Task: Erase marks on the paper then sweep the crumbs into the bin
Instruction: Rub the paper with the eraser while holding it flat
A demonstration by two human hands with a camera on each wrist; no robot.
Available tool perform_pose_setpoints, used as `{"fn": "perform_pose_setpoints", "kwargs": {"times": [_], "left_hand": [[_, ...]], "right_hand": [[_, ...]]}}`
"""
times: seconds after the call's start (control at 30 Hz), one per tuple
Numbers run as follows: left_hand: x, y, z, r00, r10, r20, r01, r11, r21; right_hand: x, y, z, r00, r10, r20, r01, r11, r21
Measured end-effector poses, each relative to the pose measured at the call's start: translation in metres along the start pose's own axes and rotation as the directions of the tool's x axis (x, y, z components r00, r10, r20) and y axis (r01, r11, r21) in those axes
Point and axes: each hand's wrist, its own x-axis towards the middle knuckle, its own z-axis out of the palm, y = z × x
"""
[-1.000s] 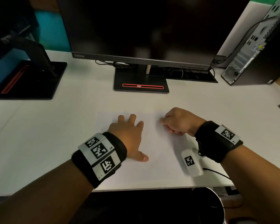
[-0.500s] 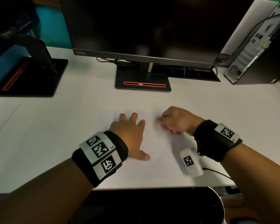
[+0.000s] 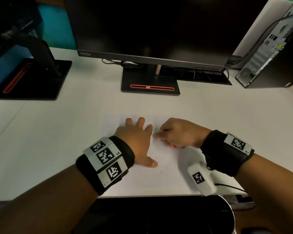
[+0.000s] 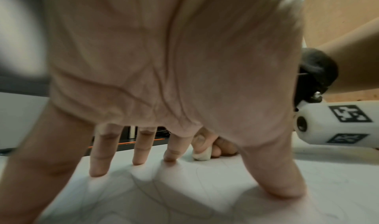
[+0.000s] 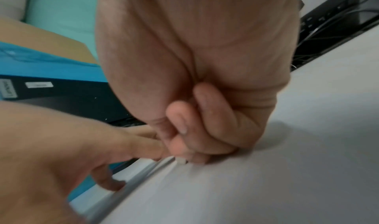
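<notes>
My left hand [image 3: 135, 141] presses flat on the paper [image 3: 167, 179]; beside it my right hand [image 3: 178, 134] pinches an eraser [image 4: 202, 156]. Beyond them, a monitor [image 3: 150, 27] stands on the white worktop [image 3: 57, 132].

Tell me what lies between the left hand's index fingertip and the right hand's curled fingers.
Only the white eraser, pinched by the right hand and pressed to the paper, just beside the left hand; the left wrist view shows it.
</notes>
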Motion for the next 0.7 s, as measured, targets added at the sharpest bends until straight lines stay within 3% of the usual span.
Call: {"fn": "perform_pose_setpoints", "kwargs": {"times": [0.13,0.27,0.4,0.5,0.57,0.7], "left_hand": [[0.0,0.001,0.0,1.0,-0.004,0.001,0.004,1.0,0.012],[0.0,0.0,0.001,1.0,0.003,-0.011,-0.003,1.0,0.015],[0.0,0.001,0.001,1.0,-0.007,-0.011,0.007,1.0,0.023],[0.0,0.0,0.002,1.0,-0.001,-0.014,0.002,1.0,0.02],[0.001,0.0,0.002,1.0,0.0,-0.022,0.0,1.0,0.027],[-0.001,0.0,0.002,1.0,0.0,-0.023,0.001,1.0,0.03]], "right_hand": [[0.003,0.003,-0.011,0.995,0.036,-0.098,-0.036,0.999,0.0],[-0.002,-0.004,0.005,0.998,-0.046,0.031,0.047,0.998,-0.042],[0.003,-0.001,-0.009,0.998,-0.003,-0.062,0.001,0.999,-0.033],[-0.003,-0.007,0.004,0.998,-0.069,0.012,0.07,0.991,-0.112],[-0.006,-0.008,0.007,0.994,-0.079,0.069,0.084,0.994,-0.074],[0.0,-0.002,-0.006,0.997,-0.052,-0.062,0.045,0.994,-0.101]]}}
